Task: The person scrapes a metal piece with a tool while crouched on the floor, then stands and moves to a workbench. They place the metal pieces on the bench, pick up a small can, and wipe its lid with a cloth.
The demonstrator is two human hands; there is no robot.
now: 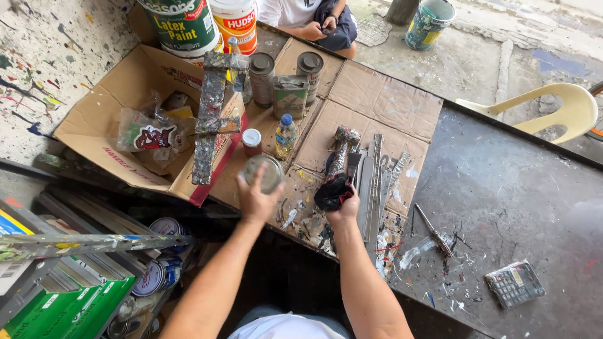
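Head view down on a dark, paint-flecked table [515,188], flattened brown cardboard [383,100] across its left half. Far left, an open carton [107,100] of crumpled plastic bags, a paint-crusted wooden cross [210,119] leaning over its edge. Beyond, two big paint buckets [188,25]. Near centre, left hand [256,199] clasping a round tin can [262,172] by its lid rim. Just right, right hand [344,207] clenched on a dark crumpled rag [331,191], beside flat metal blades [374,182].
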